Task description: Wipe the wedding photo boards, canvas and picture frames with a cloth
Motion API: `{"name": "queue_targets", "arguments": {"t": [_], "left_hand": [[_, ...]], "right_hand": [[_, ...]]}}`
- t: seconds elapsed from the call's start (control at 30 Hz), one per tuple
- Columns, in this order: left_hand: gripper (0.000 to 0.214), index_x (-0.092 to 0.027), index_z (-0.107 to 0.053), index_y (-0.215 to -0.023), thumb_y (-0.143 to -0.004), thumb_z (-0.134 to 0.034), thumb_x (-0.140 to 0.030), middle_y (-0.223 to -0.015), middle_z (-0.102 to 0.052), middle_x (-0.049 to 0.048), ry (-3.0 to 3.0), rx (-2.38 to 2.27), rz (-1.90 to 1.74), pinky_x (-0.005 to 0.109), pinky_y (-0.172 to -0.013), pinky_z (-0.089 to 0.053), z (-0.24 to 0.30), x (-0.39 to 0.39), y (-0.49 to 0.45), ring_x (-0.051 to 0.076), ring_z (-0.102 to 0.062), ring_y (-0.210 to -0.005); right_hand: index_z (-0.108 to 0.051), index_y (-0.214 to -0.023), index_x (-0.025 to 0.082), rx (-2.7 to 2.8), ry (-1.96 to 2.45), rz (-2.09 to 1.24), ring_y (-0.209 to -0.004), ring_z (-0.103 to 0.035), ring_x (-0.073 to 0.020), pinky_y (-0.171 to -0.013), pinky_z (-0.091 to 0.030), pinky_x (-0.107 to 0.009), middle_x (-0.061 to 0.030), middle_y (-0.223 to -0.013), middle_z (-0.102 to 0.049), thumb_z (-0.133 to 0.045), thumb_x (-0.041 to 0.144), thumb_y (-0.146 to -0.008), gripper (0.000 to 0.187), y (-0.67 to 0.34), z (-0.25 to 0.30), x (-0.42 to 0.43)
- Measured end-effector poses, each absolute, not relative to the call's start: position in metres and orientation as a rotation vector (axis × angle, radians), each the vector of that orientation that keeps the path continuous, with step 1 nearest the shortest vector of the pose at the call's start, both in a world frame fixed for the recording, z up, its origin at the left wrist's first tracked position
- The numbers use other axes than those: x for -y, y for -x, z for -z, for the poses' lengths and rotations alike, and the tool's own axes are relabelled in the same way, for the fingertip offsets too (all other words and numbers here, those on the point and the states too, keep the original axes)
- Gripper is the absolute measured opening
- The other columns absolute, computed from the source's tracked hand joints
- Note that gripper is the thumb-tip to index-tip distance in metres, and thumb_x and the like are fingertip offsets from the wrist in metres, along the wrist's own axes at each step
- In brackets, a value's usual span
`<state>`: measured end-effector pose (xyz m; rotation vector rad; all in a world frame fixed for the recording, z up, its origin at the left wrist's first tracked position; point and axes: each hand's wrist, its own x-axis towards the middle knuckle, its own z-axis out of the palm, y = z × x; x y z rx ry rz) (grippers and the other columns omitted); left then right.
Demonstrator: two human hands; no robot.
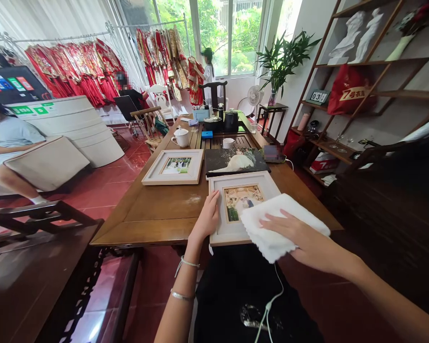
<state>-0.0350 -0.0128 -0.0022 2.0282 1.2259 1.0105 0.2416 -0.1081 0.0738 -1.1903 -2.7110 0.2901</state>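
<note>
A pale wooden picture frame (218,233) with a photo in a white mat lies at the table's near edge. My left hand (208,216) is closed on its left side, fingers along the rim. My right hand (289,233) holds a white cloth (307,216) against the frame's right part, its fingers extended over the fabric. The cloth hides the frame's lower right corner and part of the photo. Beyond this frame lies a dark photo panel (214,159) showing a white dress. To the left lies a second picture frame (153,176), photo upward.
On the wooden table (168,209) stand a lidded white cup (181,137), a small white cup (228,143), a blue box (207,135) and a black kettle (231,121). A white cable (277,295) hangs before me. A wooden bench (32,267) is at left, shelves (382,62) at right. Other people are farther back.
</note>
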Motion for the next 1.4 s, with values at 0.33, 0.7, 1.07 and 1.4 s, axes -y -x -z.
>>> {"name": "queue_targets", "arguments": {"t": [0.33, 0.7, 1.07, 1.4], "left_hand": [[0.051, -0.021, -0.041, -0.138, -0.087, -0.039, -0.011, -0.149, -0.037, 0.0099, -1.97, -1.081, -1.093, 0.044, -0.118, -0.019, 0.0, 0.015, 0.041, 0.021, -0.029, -0.141], [0.052, -0.02, -0.044, -0.136, -0.084, -0.042, -0.01, -0.147, -0.041, 0.0095, -1.926, -1.106, -1.12, 0.044, -0.118, -0.022, 0.002, 0.014, 0.04, 0.021, -0.033, -0.139], [0.061, -0.024, -0.049, -0.134, -0.075, -0.046, -0.007, -0.146, -0.043, 0.0066, -1.889, -1.052, -1.148, 0.046, -0.118, -0.019, 0.0, 0.014, 0.04, 0.024, -0.034, -0.138], [0.069, -0.025, -0.047, -0.134, -0.069, -0.046, -0.001, -0.147, -0.042, 0.0053, -1.876, -1.028, -1.152, 0.047, -0.119, -0.016, 0.0, 0.015, 0.041, 0.024, -0.031, -0.14]], "right_hand": [[-0.052, -0.129, 0.013, 2.599, 1.363, 0.012, -0.133, -0.04, -0.0253, -0.112, -0.02, -0.058, -0.0124, -0.136, -0.055, -0.042, 0.002, -0.062, 0.069, -0.248, -0.058, 0.055], [-0.05, -0.132, 0.012, 2.485, 1.615, 0.078, -0.134, -0.036, -0.0318, -0.109, -0.021, -0.06, -0.0155, -0.138, -0.051, -0.043, 0.004, -0.07, 0.062, -0.225, -0.066, -0.036], [-0.05, -0.134, 0.015, 2.723, 1.281, -0.262, -0.136, -0.034, -0.0264, -0.114, -0.018, -0.056, -0.0091, -0.14, -0.05, -0.04, 0.001, -0.064, 0.072, -0.221, -0.065, 0.045], [-0.049, -0.137, 0.024, 2.584, 1.41, -0.343, -0.129, -0.044, -0.0302, -0.1, -0.046, -0.048, -0.004, -0.14, -0.051, -0.043, 0.009, -0.077, 0.062, -0.249, -0.082, 0.113]]}}
